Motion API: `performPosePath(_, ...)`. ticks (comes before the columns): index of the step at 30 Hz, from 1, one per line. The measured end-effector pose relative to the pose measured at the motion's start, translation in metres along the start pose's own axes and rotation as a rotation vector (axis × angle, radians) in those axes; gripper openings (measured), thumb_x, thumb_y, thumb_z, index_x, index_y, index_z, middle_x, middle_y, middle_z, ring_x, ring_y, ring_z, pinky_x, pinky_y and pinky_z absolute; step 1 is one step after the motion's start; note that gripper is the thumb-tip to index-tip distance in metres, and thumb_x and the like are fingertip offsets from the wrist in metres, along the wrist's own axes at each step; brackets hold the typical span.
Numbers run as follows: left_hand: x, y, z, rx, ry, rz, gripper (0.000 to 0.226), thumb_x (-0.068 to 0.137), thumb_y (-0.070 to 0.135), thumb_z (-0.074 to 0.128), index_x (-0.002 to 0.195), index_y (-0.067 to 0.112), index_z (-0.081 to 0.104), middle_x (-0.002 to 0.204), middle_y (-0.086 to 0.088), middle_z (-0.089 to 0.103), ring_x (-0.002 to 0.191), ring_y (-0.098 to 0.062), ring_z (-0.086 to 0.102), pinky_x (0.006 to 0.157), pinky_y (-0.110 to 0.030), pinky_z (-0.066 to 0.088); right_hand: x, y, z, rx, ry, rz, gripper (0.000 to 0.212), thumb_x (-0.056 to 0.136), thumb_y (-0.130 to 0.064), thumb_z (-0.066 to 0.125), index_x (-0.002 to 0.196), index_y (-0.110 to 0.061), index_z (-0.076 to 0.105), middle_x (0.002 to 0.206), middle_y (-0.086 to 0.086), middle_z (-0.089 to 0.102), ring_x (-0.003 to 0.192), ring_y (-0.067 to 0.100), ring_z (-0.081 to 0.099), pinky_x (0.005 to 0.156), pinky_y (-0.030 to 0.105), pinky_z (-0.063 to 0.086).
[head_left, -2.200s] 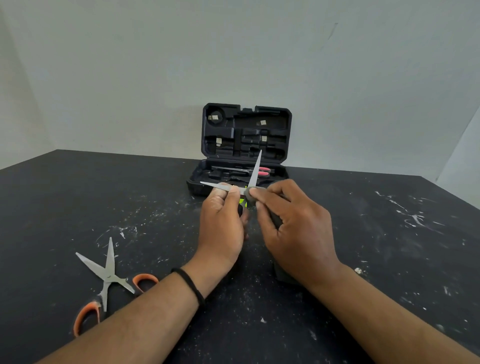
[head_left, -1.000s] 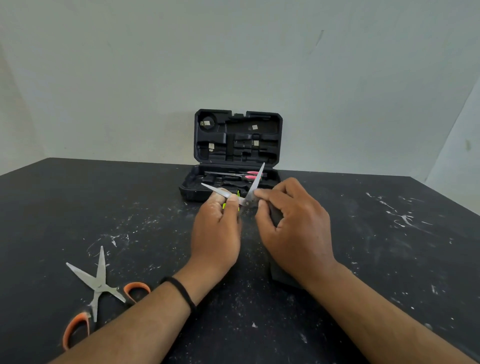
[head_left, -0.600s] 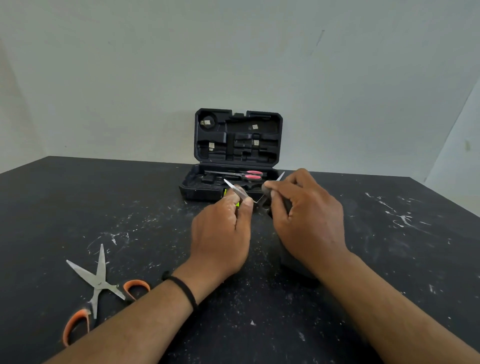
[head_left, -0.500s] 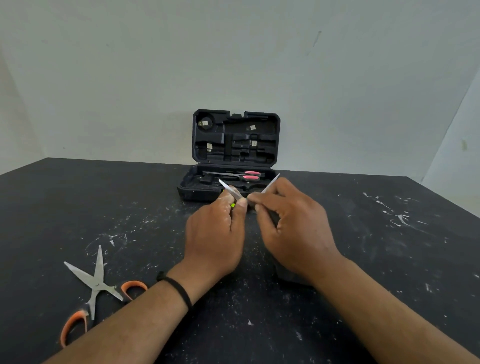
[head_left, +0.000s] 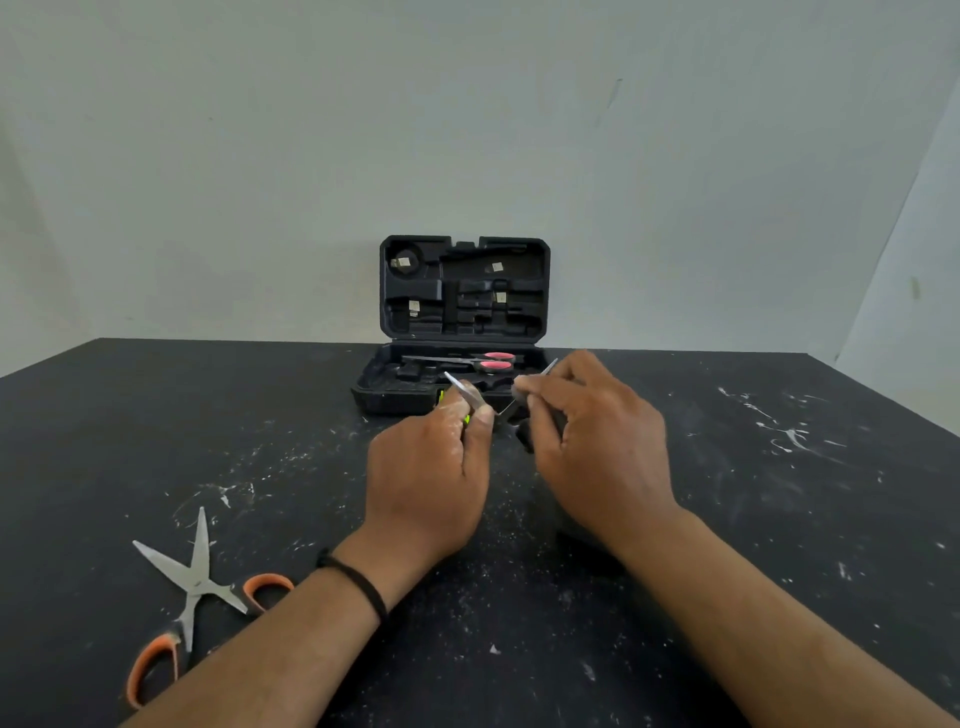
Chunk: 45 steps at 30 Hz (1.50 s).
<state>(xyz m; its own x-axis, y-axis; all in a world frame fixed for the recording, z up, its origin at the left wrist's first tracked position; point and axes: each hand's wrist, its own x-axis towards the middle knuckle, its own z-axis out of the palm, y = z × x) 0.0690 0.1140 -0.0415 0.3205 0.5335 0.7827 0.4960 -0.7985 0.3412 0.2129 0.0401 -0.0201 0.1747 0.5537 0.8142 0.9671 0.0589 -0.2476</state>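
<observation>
Both hands hold a pair of scissors (head_left: 501, 413) with green-black handles above the black table (head_left: 779, 519), blades spread apart. My left hand (head_left: 428, 473) grips the left blade and its handle, its thumb and forefinger pinching the metal. My right hand (head_left: 592, 447) grips the other half, whose blade tip sticks out past the fingers. Most of the handles are hidden under the hands.
A black tool case (head_left: 462, 322) stands open behind the hands, lid upright, with red-handled scissors (head_left: 488, 362) lying in its tray. Orange-handled scissors (head_left: 195, 592) lie open on the table at the near left. White scuffs mark the tabletop. A pale wall rises behind.
The blades, raised and crossed earlier, have dropped lower and spread wider. Both hands shifted slightly forward toward the case. The orange scissors have not moved.
</observation>
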Motion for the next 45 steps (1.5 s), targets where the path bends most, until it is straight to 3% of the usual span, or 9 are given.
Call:
performPosePath(5,-0.002,-0.01,-0.005,-0.053,-0.02,-0.098,0.036,0.099,0.046,0.035,0.081,0.024,0.058,0.056,0.005,0.056,0.055,-0.018,0.057,0.053,-0.037,0.044,-0.006,-0.005,0.002,0.108,-0.105,-0.083,0.021,0.096,-0.024,0.067,0.112,-0.031,0.078,0.089,-0.019,0.059,0.065,0.002,0.051,0.052,0.021,0.046)
performPosePath(11,0.004,-0.008,0.008,-0.487,-0.16,-0.335,0.031,0.095,0.044,0.044,0.07,0.031,0.056,0.047,0.01,0.044,0.046,-0.013,0.039,0.051,-0.044,0.038,0.001,0.007,0.003,0.047,-0.02,0.05,0.019,0.093,-0.024,0.07,0.109,-0.03,0.079,0.087,-0.013,0.063,0.067,0.007,0.057,0.056,0.029,0.052)
performPosePath(15,0.002,-0.01,0.001,-0.568,-0.19,-0.435,0.039,0.096,0.039,0.048,0.079,0.006,0.06,0.052,0.006,0.043,0.055,-0.019,0.042,0.064,-0.059,0.052,-0.005,0.0,0.004,0.127,-0.128,-0.08,0.017,0.09,-0.025,0.073,0.104,-0.032,0.08,0.09,-0.017,0.067,0.072,0.003,0.061,0.059,0.027,0.052)
performPosePath(19,0.006,-0.004,-0.002,-0.671,-0.21,-0.512,0.038,0.105,0.023,0.049,0.091,-0.013,0.051,0.06,-0.005,0.037,0.065,-0.02,0.04,0.077,-0.066,0.052,0.008,0.014,0.001,0.091,-0.028,-0.003,0.013,0.087,-0.024,0.076,0.096,-0.033,0.081,0.092,-0.017,0.071,0.075,0.004,0.064,0.062,0.03,0.056)
performPosePath(25,0.005,-0.004,-0.007,-0.672,-0.226,-0.507,0.039,0.106,0.024,0.047,0.09,-0.01,0.055,0.062,-0.01,0.046,0.065,-0.019,0.043,0.067,-0.042,0.047,-0.003,0.003,0.0,0.121,-0.139,-0.13,0.012,0.089,-0.025,0.075,0.096,-0.032,0.081,0.093,-0.018,0.069,0.076,0.003,0.064,0.062,0.027,0.056)
performPosePath(31,0.006,-0.01,-0.011,-0.621,-0.258,-0.472,0.038,0.104,0.028,0.05,0.082,-0.003,0.055,0.063,-0.014,0.047,0.066,-0.021,0.046,0.063,-0.054,0.051,0.0,0.005,0.002,0.075,-0.201,-0.199,0.013,0.092,-0.029,0.071,0.098,-0.036,0.079,0.096,-0.017,0.067,0.078,0.005,0.063,0.059,0.029,0.054)
performPosePath(36,0.008,-0.01,-0.005,-0.764,-0.296,-0.548,0.033,0.106,0.023,0.048,0.097,-0.008,0.058,0.081,-0.011,0.053,0.075,-0.023,0.043,0.069,-0.04,0.041,0.008,0.021,0.002,0.015,-0.07,0.02,0.012,0.091,-0.023,0.073,0.095,-0.031,0.081,0.092,-0.016,0.069,0.073,0.004,0.062,0.059,0.028,0.053)
performPosePath(40,0.011,-0.008,-0.011,-0.807,-0.314,-0.599,0.03,0.106,0.016,0.044,0.084,0.001,0.057,0.053,-0.006,0.037,0.043,-0.011,0.033,0.042,-0.014,0.031,0.006,0.024,-0.004,0.351,-0.024,0.196,0.016,0.088,-0.018,0.077,0.094,-0.033,0.08,0.094,-0.021,0.075,0.09,-0.003,0.069,0.081,0.026,0.058)
performPosePath(45,0.014,-0.021,-0.013,-0.983,-0.456,-0.713,0.027,0.105,0.017,0.041,0.081,0.01,0.05,0.044,-0.001,0.031,0.036,-0.01,0.023,0.04,-0.02,0.017,0.015,0.036,-0.023,0.676,-0.127,0.468,0.012,0.086,-0.014,0.079,0.092,-0.025,0.082,0.089,-0.014,0.079,0.089,0.001,0.072,0.085,0.022,0.055)
